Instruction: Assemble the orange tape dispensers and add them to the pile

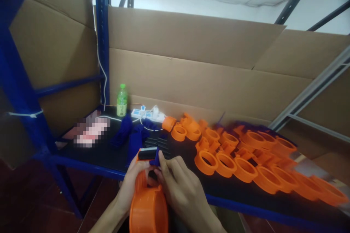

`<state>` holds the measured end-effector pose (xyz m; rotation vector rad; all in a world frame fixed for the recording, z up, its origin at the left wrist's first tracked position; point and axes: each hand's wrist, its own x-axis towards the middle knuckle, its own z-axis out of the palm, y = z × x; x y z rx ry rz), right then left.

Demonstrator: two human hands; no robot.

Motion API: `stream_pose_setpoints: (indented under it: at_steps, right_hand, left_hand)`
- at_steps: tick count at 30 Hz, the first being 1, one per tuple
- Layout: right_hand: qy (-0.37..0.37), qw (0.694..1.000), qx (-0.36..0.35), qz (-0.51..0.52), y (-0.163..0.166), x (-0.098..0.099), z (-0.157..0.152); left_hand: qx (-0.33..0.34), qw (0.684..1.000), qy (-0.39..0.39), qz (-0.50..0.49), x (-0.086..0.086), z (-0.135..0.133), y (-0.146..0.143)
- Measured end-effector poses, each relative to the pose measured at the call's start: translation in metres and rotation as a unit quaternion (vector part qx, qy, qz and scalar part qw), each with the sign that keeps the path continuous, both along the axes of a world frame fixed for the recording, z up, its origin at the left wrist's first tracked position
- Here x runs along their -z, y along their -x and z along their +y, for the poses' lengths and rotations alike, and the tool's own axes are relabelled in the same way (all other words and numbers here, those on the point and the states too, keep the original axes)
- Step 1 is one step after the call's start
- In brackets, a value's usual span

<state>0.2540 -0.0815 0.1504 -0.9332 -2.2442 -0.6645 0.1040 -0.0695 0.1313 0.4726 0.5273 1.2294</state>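
Observation:
Both my hands hold an orange plastic tape dispenser [149, 209] just in front of the black shelf surface [104, 153]. My left hand [133, 184] wraps round its left side from below. My right hand [180, 187] lies over its top, fingers curled, the fingertips pressing a blue part [156, 158] with a dark toothed blade [147, 153] at the dispenser's front end. A heap of several more orange dispensers [246, 156] lies on the shelf to the right.
Blue plastic pieces [128, 134] lie on the shelf beyond my hands. A green drink bottle [121, 100] and a white power strip [147, 114] stand at the back. Cardboard sheets [191, 62] line the back and left. Blue rack posts [102, 36] frame the shelf.

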Motion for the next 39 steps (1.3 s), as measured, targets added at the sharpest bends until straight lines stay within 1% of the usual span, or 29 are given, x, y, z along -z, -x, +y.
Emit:
stream_pose_setpoints:
  at_steps: [4, 7, 9, 11, 13, 15, 18, 20, 21, 22, 24, 26, 27, 28, 30, 32, 35, 39]
  right_hand:
    - [0.016, 0.999, -0.016, 0.024, 0.002, -0.002, -0.005]
    - [0.026, 0.998, -0.026, 0.055, 0.001, -0.006, -0.004]
    - [0.039, 0.995, -0.043, 0.085, -0.003, -0.008, 0.001]
    - [0.056, 0.989, -0.062, 0.121, -0.008, -0.010, 0.006]
    - [0.073, 0.985, -0.073, 0.140, -0.013, -0.011, 0.010]
    - [0.079, 0.985, -0.066, 0.138, -0.016, -0.013, 0.011]
    - [0.079, 0.988, -0.044, 0.127, -0.015, -0.018, 0.010]
    - [0.112, 0.983, -0.063, 0.129, -0.013, -0.022, 0.011]
    - [0.143, 0.977, -0.081, 0.138, -0.012, -0.024, 0.014]
    - [0.178, 0.966, -0.098, 0.161, -0.011, -0.025, 0.018]
    - [0.249, 0.931, -0.110, 0.242, -0.009, -0.025, 0.034]
    - [0.318, 0.890, -0.085, 0.314, -0.003, -0.019, 0.057]
    - [0.349, 0.878, -0.061, 0.322, 0.001, -0.014, 0.070]
    - [0.374, 0.875, -0.032, 0.307, 0.006, -0.008, 0.082]
    - [0.401, 0.882, 0.025, 0.246, 0.018, 0.004, 0.104]
    - [0.408, 0.888, 0.054, 0.205, 0.029, 0.015, 0.118]
    - [0.410, 0.891, 0.057, 0.187, 0.040, 0.023, 0.124]
    - [0.397, 0.898, 0.061, 0.180, 0.043, 0.024, 0.125]
  left_hand:
    - [0.041, 0.997, 0.025, -0.053, 0.003, -0.003, 0.000]
    - [0.027, 0.998, 0.011, -0.052, 0.001, -0.009, -0.003]
    - [-0.009, 0.999, -0.021, -0.027, 0.000, -0.011, -0.005]
    - [-0.027, 0.998, -0.048, 0.015, 0.000, -0.011, -0.007]
    - [-0.017, 0.995, -0.072, 0.067, 0.000, -0.008, -0.008]
    - [-0.005, 0.990, -0.088, 0.107, -0.001, -0.004, -0.008]
    - [-0.018, 0.990, -0.071, 0.119, -0.003, 0.001, -0.006]
    - [-0.027, 0.992, -0.049, 0.111, -0.004, 0.004, -0.003]
    - [-0.029, 0.993, -0.041, 0.108, -0.005, 0.006, -0.001]
    - [-0.031, 0.994, -0.032, 0.104, -0.005, 0.008, 0.000]
    - [-0.041, 0.995, -0.020, 0.092, -0.006, 0.012, 0.004]
    - [-0.065, 0.995, -0.023, 0.071, -0.006, 0.016, 0.009]
    - [-0.082, 0.994, -0.029, 0.061, -0.006, 0.018, 0.011]
    - [-0.101, 0.993, -0.036, 0.053, -0.006, 0.019, 0.014]
    - [-0.139, 0.989, -0.037, 0.045, -0.006, 0.022, 0.018]
    - [-0.166, 0.985, -0.032, 0.044, -0.006, 0.024, 0.021]
    - [-0.175, 0.983, -0.039, 0.038, -0.007, 0.025, 0.023]
    - [-0.172, 0.984, -0.041, 0.009, -0.008, 0.027, 0.023]
